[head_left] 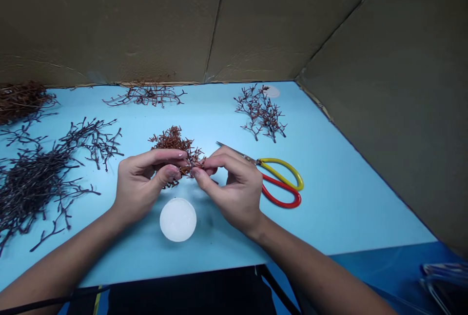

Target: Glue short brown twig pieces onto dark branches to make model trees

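Note:
My left hand point(148, 178) is closed, thumb near the fingertips, at the left side of a small brown twig piece point(190, 163). From the right, my right hand point(232, 183) pinches the same twig piece between thumb and forefinger. Its exact shape is partly hidden by the fingers. Just behind and under the hands lies a pile of short reddish-brown twig bits point(171, 138). A round white dish point(178, 220) sits on the table close in front of both hands. Scissors point(280, 176) with one yellow and one red handle lie beside my right hand, their blades partly covered by it.
Dark branching twigs point(32, 183) are heaped at the left, with a reddish-brown bundle point(22, 103) behind. Thin brown stems point(149, 94) lie along the back; more branched twigs point(260, 112) lie back right by a pale disc point(271, 91). Cardboard walls point(146, 22) enclose the light-blue table point(347, 198).

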`<state>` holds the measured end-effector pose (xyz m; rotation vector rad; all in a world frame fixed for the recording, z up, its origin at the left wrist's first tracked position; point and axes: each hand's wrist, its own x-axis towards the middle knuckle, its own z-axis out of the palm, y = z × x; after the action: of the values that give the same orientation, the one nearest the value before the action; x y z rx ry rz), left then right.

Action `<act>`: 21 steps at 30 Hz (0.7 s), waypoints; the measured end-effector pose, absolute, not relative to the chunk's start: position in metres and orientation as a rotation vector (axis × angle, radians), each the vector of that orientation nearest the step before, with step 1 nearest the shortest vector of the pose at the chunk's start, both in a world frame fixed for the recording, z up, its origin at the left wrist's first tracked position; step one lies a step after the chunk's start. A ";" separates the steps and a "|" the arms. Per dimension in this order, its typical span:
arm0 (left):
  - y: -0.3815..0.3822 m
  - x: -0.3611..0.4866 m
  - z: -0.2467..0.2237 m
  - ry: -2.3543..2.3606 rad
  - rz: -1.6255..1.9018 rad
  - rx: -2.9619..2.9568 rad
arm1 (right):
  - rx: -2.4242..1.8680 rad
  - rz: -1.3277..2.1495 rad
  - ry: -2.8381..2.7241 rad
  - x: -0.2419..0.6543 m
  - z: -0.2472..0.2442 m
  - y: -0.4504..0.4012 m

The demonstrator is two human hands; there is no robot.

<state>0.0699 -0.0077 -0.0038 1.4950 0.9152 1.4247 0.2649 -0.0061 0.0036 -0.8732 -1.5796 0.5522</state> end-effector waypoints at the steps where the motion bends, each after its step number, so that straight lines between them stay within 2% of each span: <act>1: -0.008 0.070 -0.003 0.900 1.407 1.491 | -0.886 0.549 -1.577 0.265 0.004 -0.006; 5: -0.010 0.072 -0.002 0.921 1.391 1.571 | -0.904 0.543 -1.566 0.265 0.003 -0.005; 14: -0.016 0.080 -0.003 1.097 1.631 1.809 | -0.894 0.405 -1.662 0.265 0.003 -0.007; 17: -0.016 0.079 -0.002 1.027 1.633 1.718 | -0.944 0.580 -1.572 0.266 0.001 -0.004; 21: -0.007 0.071 0.003 1.098 1.544 1.509 | -0.984 1.110 -1.249 0.269 -0.005 0.007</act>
<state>0.0713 -0.0071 0.0030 1.5091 1.0977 1.5441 0.2694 0.0068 -0.0049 -0.9844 -1.2492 1.1099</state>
